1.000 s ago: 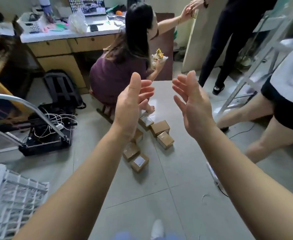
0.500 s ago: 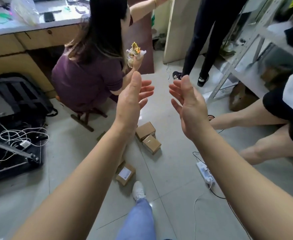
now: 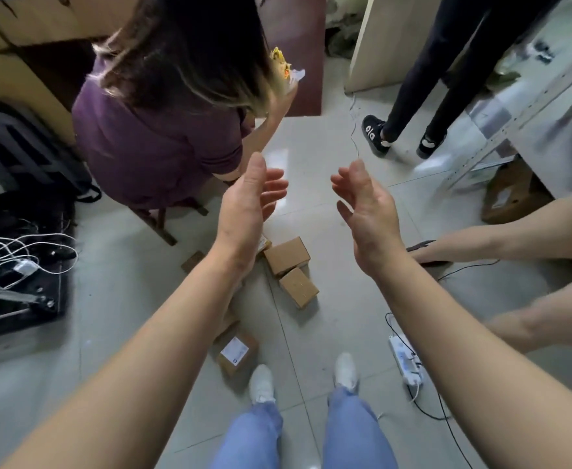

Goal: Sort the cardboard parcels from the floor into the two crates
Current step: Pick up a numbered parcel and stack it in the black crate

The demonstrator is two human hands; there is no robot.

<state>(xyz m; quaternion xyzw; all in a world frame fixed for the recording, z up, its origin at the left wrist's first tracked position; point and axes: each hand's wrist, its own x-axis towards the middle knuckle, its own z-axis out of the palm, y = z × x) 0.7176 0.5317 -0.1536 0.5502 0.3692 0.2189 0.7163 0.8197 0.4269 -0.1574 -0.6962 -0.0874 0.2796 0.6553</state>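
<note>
Brown labelled parcel (image 3: 236, 353) lies on the floor (image 3: 338, 306) beside your left shoe (image 3: 261, 382). Your left hand (image 3: 247, 211) hovers empty, fingers loose, perhaps hiding another. Two parcels (image 3: 287, 254) touch mid-floor; your right hand (image 3: 369, 214) hovers empty, relaxed.

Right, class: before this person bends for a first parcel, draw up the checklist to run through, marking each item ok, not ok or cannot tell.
1. Hands free: left hand and right hand are open and hold nothing: ok.
2. A parcel in sight: plain parcel and labelled parcel lie just ahead: ok.
3. Every parcel counted: the left forearm covers some: cannot tell.
4. Crates located: neither is in view: cannot tell.
5. Footing: a power strip lies near the right shoe: not ok.
6. Room to bend: a seated person is close behind the parcels: probably not ok.
</note>
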